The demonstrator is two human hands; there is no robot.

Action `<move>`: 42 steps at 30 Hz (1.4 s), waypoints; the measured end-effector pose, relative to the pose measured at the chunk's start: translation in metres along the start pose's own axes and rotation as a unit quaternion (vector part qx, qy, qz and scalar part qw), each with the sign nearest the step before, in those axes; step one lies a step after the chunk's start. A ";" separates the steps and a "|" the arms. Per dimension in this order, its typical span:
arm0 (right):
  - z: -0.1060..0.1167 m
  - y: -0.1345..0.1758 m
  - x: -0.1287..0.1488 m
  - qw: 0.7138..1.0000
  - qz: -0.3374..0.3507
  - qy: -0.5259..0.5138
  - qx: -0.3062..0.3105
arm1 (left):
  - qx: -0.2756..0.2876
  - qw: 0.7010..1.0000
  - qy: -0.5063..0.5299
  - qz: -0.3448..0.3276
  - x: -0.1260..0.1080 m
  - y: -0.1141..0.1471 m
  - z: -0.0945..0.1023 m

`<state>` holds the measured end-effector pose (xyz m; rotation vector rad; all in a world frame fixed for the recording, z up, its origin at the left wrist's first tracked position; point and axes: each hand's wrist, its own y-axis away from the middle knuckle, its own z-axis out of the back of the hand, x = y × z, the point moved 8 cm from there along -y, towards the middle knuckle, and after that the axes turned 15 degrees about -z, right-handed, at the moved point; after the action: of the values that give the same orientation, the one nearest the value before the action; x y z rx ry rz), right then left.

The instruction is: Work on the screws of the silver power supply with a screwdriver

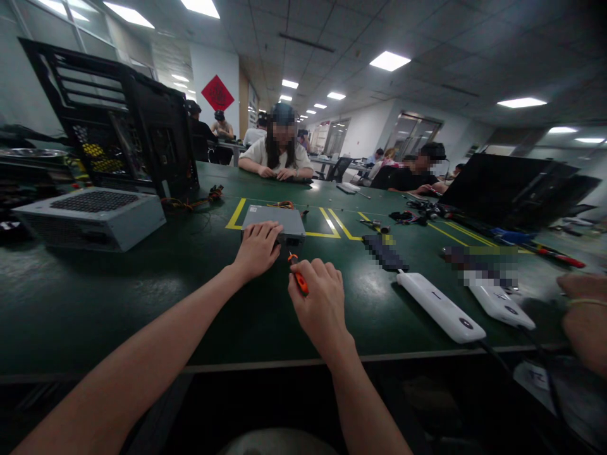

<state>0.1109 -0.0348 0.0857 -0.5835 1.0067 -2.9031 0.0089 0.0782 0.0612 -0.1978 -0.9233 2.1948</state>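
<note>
A grey computer power supply [289, 218] lies on the green table in front of me, with wires at its far side and a socket on its near face. My left hand [258, 246] grips its near left corner, fingers over the top. In my right hand [320, 294] is a screwdriver [300, 278] with an orange and black handle, held in curled fingers. Its thin tip points at the near face of the power supply; whether it touches a screw is too small to tell.
Left stand a larger power supply [95, 215] and a black computer case [128, 126]. Two white power banks [441, 306] with cables lie to the right, near another person's hand [588, 316]. Yellow tape [327, 221] marks the table [227, 341]. A person [279, 151] sits opposite.
</note>
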 end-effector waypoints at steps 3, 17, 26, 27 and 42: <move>0.002 -0.001 0.001 1.000 -0.002 -0.004 -0.005 | -0.003 1.000 0.000 0.003 0.001 0.000 -0.001; 0.002 -0.002 -0.002 1.000 -0.008 -0.002 0.011 | 0.002 1.000 -0.003 -0.002 0.001 0.000 -0.001; 0.009 -0.013 -0.007 0.998 -0.028 -0.045 0.023 | 0.008 1.000 -0.006 -0.010 0.000 0.000 -0.001; 0.009 -0.013 -0.006 0.998 -0.016 -0.058 0.024 | 0.005 1.000 -0.003 -0.010 0.000 0.000 -0.001; 0.008 -0.011 -0.006 0.993 0.002 -0.119 -0.011 | -0.033 0.998 0.057 -0.001 0.000 0.003 0.003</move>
<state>0.1203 -0.0300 0.0966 -0.9029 1.0058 -2.7358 0.0058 0.0752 0.0609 -0.3496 -0.9324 2.1301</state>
